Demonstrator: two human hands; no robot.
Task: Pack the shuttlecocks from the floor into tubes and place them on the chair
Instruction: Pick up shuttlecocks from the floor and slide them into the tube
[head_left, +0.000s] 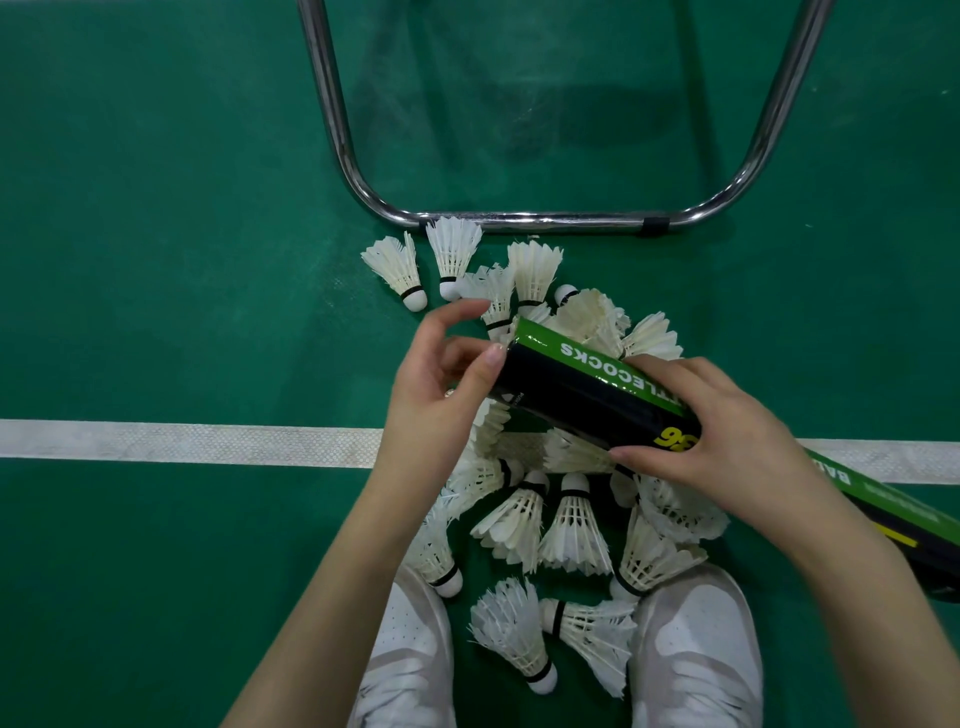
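Right hand (727, 447) fingers (670, 366) are clamped around the black-and-green tube (587, 387) at mid-frame; left hand (436, 389) fingers (457, 312) are apart and loosely curled at the tube's open end, thumb touching its rim. Shuttlecocks (574, 530) lie heaped on the floor (156, 260) from 12 to 6 o'clock of the tube, between two white shoes (696, 644). The chair's chrome frame (530, 221) stands at 12 o'clock.

a single wide-angle view from the person's head looks almost straight down at the green court floor (156, 312), close over both hands. the pair of white shoes (696, 654) sits at the bottom edge, the curved chrome tube chair frame (519, 221) toward the top. straight lines bow near the edges. there is only this one view.
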